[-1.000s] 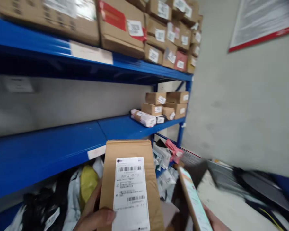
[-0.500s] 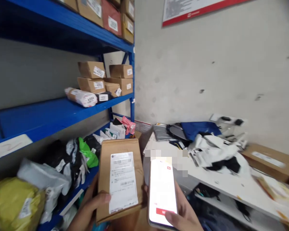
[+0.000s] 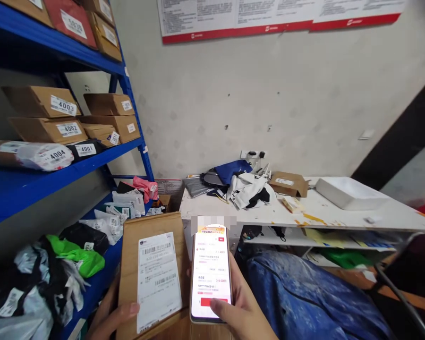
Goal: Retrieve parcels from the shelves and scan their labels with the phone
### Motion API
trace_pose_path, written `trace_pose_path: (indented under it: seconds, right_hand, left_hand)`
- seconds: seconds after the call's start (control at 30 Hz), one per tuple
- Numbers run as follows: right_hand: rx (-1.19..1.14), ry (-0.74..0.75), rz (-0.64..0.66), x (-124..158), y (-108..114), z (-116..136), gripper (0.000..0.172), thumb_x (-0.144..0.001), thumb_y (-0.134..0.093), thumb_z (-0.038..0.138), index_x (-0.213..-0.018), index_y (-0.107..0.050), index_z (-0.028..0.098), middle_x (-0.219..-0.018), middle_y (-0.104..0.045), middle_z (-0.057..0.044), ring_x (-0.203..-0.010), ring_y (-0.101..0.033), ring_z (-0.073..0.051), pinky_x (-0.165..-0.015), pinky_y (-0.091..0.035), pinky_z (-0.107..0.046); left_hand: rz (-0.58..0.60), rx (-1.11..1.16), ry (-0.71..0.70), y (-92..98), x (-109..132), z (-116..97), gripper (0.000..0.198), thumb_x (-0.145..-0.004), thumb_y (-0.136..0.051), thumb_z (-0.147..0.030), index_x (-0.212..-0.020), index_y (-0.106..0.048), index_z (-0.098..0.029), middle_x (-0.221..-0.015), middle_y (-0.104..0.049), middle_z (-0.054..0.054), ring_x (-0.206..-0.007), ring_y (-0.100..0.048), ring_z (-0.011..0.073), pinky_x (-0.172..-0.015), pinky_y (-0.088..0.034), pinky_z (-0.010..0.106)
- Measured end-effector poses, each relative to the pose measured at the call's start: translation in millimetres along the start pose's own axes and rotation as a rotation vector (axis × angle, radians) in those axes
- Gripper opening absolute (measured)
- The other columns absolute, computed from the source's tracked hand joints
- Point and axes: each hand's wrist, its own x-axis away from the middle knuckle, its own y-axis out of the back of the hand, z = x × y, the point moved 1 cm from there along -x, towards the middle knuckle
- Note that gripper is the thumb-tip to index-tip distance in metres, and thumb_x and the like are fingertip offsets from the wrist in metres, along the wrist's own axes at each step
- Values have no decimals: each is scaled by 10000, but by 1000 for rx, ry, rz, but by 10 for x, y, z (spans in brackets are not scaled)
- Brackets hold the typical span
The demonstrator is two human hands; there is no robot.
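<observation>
A brown cardboard box [image 3: 127,264] with a white printed label [image 3: 159,278] is held at the lower left of centre by my left hand [image 3: 115,316], its thumb lying on the box front beside the label. Just right of the box, my right hand [image 3: 242,302] grips a phone [image 3: 210,278] whose screen is lit. The right thumb rests on a red button low on that screen. Most fingers of both hands are hidden behind the box and the phone.
Blue shelves [image 3: 102,163] on the left hold numbered boxes and bagged parcels. Against the wall, a white table [image 3: 255,217] bears clothes [image 3: 248,189], a cardboard package [image 3: 290,183] and a white tray [image 3: 350,191]. A large blue bag [image 3: 304,297] lies below.
The view has turned right, so the shelves sit further left and more of the table and wall shows. Box and phone appear further left in view. The phone screen now displays list entries.
</observation>
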Motion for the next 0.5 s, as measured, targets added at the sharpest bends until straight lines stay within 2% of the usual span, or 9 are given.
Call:
trace_pose_path:
  seconds: [0.1,0.27,0.37,0.5]
  right_hand:
    - [-3,17,-32,221,-175,-70,1154,-668,-831,360,-1508,-51,225,-1331,-584,-136,-1197,-579,-279,-978,-463,-378]
    - [-14,36,-122,627,-427,-262,1040,-678,-822,331,-1489,-175,250,-1332,-590,-123,-1236,-553,-287,-1023,-444,-415]
    - [-39,41,-196,897,-532,-421,1094,-662,-838,321,-1494,-132,246,-1356,-571,-137,-1273,-522,-291,-1059,-418,-434]
    - [-54,68,-288,1258,-641,-589,1193,-650,-851,325,-1500,-18,249,-1326,-596,-142,-1256,-540,-288,-1058,-419,-438]
  left_hand:
    - [52,-38,-8,61,232,-47,1340,-266,-890,-339,-1464,-331,-119,-924,-759,126,-1065,-612,482,-802,-587,498]
    - [151,-20,20,216,727,-86,1115,-415,-863,-352,-1430,-422,-223,-1095,-732,94,-1155,-588,423,-895,-561,477]
    - [207,-11,53,352,910,-48,1077,-484,-834,-326,-1455,-376,-237,-1144,-716,88,-1176,-582,397,-891,-564,452]
    - [282,25,133,463,1073,16,1123,-522,-803,-265,-1504,-259,-252,-1134,-720,87,-1142,-610,373,-858,-572,418]
